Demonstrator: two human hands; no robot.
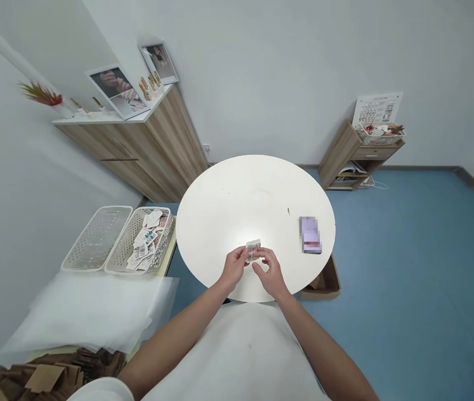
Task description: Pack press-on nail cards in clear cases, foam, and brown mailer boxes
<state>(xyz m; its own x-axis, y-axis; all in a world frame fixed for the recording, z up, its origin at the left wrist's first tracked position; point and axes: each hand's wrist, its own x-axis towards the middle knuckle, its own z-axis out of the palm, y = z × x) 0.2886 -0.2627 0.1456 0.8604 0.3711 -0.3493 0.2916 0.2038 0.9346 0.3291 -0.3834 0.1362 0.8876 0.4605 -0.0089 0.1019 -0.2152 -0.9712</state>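
Over the near part of the round white table (253, 189), my left hand (234, 267) pinches the left edge of a small clear packet (253, 245) with small items on it. My right hand (270, 273) is at the packet's right side, its fingertips touching the front face and its thumb held apart below. Whether the right fingers hold anything of their own is too small to tell. A blurred purple object (311, 234) lies on the table to the right. Farther back is a tiny dark piece (288, 211).
At the left stand a white basket (111, 266) and another basket (165, 253) full of cards. White sheets (94, 306) and brown folded cardboard (44, 379) lie nearer. A cardboard box (332, 278) sits beneath the table's right edge. Wooden cabinets (178, 145) stand behind.
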